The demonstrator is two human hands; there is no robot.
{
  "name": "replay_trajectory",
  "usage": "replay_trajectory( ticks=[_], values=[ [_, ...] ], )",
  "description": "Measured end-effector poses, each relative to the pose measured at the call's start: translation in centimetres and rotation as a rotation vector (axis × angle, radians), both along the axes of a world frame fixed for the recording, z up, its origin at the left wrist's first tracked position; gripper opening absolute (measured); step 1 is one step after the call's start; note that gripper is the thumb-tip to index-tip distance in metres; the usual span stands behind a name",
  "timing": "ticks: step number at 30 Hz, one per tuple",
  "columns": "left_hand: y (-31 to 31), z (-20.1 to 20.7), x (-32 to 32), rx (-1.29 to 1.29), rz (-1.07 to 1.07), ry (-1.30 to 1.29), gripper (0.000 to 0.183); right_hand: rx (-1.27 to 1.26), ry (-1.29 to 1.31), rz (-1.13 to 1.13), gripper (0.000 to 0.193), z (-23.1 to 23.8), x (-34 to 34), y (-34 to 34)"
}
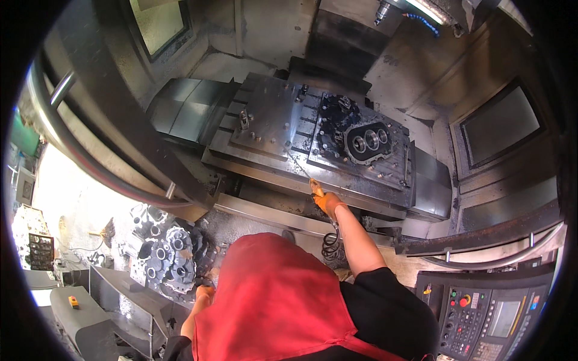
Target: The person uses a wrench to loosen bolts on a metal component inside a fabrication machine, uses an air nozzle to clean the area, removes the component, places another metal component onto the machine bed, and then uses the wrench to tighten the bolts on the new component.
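Orange air gun [314, 185] fills right hand [329, 204], panel [486, 313] lettering illegible.

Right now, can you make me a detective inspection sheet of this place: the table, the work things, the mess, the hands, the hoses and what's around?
Surface: metal machine table, slotted, with dark bits scattered on it.
Job's things: a casting with round holes lies on the table's right part; an orange tool points its thin nozzle at the table.
Clutter: grey castings are gathered at lower left.
Hands: right hand grips the orange tool; left hand is by the grey castings, grip unclear.
Cables: black coiled hose hangs below the right hand.
Surroundings: control panel at lower right; window above it.
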State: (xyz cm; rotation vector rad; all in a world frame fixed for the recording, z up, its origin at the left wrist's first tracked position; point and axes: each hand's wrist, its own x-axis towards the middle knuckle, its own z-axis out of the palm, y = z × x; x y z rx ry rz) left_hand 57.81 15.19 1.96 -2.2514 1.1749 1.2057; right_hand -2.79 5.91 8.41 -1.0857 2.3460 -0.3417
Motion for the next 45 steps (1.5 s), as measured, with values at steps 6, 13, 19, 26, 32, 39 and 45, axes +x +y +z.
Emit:
replay_trajectory(
  ticks=[6,13,19,26,32,39,45],
  values=[
    [-0.4,4.6,-6.5,-0.044,0.197,0.203,0.037,0.044,-0.251,-0.319,0.041,-2.5,-5.9,-4.3],
    [-4.2,2.5,-11.3,-0.368,0.235,0.364,0.027,-0.04,-0.482,-0.394,0.04,3.5,-6.2,-11.5],
    [-4.2,5.9,-13.4,-0.453,0.345,0.457,0.017,0.021,-0.368,-0.206,0.048,4.4,-7.9,-15.3],
    [4.5,1.2,-3.7,-0.32,0.345,0.314,0.028,0.015,-0.264,-0.001,0.057,6.8,-8.2,-22.8],
    [7.0,-1.7,-0.2,-0.211,0.248,0.226,0.03,0.173,-0.403,0.121,0.051,4.0,-8.3,-20.1],
    [0.7,-4.9,-0.4,-0.315,0.003,0.237,0.033,0.019,-0.759,-0.023,0.016,4.7,-5.2,-2.9],
    [-7.5,-4.1,-1.1,-0.221,0.186,0.546,0.027,0.18,-0.345,0.006,0.028,7.1,-0.6,2.6]
  ],
)
